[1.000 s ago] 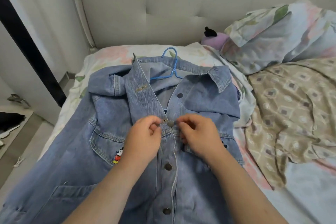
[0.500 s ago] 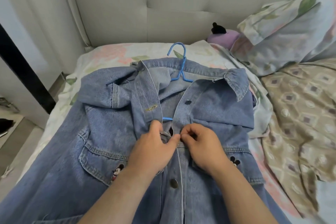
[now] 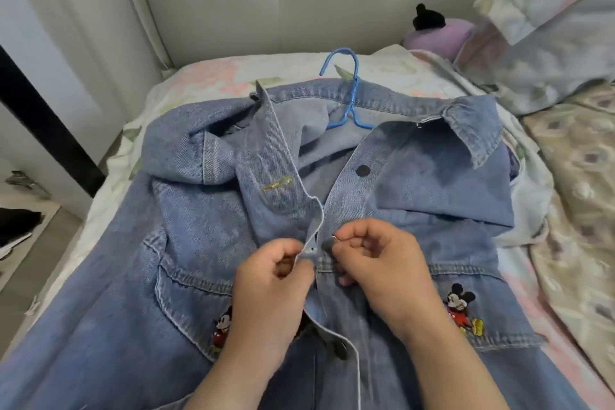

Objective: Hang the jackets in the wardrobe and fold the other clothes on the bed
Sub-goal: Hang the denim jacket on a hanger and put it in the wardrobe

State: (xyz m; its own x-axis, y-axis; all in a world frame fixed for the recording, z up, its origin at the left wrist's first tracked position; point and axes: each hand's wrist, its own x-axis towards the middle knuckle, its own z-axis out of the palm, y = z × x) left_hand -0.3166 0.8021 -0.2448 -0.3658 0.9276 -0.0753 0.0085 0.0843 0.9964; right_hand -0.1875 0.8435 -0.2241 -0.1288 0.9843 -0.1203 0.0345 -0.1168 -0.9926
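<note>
left hand [image 3: 276, 276] pinching, right hand [image 3: 386, 263] pinching

The blue hanger [image 3: 354, 90] is disappearing inside the denim jacket [image 3: 206, 243]; beyond it, perhaps a toy [image 3: 439, 36] is sitting half-hidden

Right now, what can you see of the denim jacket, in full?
The jacket is light blue denim, lying front up on the bed, collar toward the headboard. A blue hanger sits inside its neck, hook poking out past the collar. The top of the front is open; dark metal buttons run down one edge, and cartoon mouse embroidery marks both chest pockets. The left hand pinches the buttonhole edge, and the right hand pinches a button beside it.
</note>
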